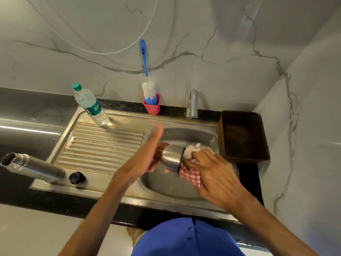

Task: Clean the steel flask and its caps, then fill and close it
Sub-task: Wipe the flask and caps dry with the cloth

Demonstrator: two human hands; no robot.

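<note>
We count: 1 steel flask [35, 168], 1 steel cup cap [172, 158], 1 black stopper cap [76, 177], 1 checked cloth [191, 175], 1 water bottle [90, 106], 1 bottle brush [147, 85], 1 red holder [152, 108], 1 tap [191, 104], 1 brown basket [262, 145], 2 hands.

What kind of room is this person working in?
Most likely a home kitchen: a steel sink with a ribbed drainboard, a tap at the marble-look wall, and a bottle brush standing in a red cup.

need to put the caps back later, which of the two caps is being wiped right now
The steel cup cap, held over the sink with the checked cloth pushed into its mouth. The black stopper sits untouched beside the flask.
</note>
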